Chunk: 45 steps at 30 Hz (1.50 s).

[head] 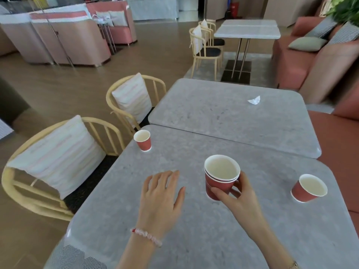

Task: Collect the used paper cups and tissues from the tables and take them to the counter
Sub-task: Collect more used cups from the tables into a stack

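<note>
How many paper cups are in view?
4: left cup at the near table's left edge, right cup near its right edge, and a stack showing two rims in the right hand. More may nest inside.

Your left hand (162, 193) is held palm down over the bench (204, 239), its fingers (171, 176) straight, slightly spread and pointing away from you. A bead bracelet (146, 236) circles that wrist. Your right hand (239, 195) reaches in from the lower right and grips the cup stack (220, 183), thumb on the near side, the rest curled round the far side. Both forearms are bare.
</note>
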Available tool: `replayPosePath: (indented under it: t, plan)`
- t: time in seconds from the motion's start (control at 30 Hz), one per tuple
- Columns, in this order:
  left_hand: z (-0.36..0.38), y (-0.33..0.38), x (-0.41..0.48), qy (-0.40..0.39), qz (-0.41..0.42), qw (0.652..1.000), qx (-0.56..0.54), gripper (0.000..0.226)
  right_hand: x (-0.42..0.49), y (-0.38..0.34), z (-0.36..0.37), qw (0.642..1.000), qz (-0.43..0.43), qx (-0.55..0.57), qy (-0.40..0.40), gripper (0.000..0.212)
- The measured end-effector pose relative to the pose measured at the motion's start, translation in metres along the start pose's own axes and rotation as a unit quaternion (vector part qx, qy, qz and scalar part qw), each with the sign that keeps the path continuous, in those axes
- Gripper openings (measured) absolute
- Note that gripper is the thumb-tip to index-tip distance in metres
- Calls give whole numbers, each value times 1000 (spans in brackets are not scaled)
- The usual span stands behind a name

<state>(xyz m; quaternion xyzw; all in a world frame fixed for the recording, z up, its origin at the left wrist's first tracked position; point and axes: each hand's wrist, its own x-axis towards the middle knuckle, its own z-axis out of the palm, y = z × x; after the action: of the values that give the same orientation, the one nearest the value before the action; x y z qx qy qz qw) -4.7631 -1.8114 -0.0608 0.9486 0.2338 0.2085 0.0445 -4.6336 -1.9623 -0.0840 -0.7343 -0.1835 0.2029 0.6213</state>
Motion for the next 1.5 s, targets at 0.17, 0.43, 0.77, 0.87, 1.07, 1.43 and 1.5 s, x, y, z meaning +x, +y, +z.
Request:
replayPosePath:
  t: [0.17,0.43,0.77,0.87,1.07,1.43,1.5]
  plan:
    - [3,-16,7,2,6,1000,-2,35,8,-3,15,1000,5,-1,-1,59]
    - [14,-65,30,21,7,1000,-20,35,30,-13,56,1000,15,-20,11,62]
    - [69,-163,61,-29,-106,991,-81,35,84,-19,126,999,28,-27,-12,62]
    - [101,-185,73,-54,-195,964,-172,35,104,-20,148,999,30,-31,-17,63]
    - [158,-212,107,-41,-357,866,-348,64,137,-13,169,998,46,-40,-23,69]
    - [204,-227,159,-2,-393,810,-435,81,152,4,165,997,71,-27,-9,67]
    - [206,-228,165,8,-401,799,-447,79,152,7,161,997,72,-25,-4,66]
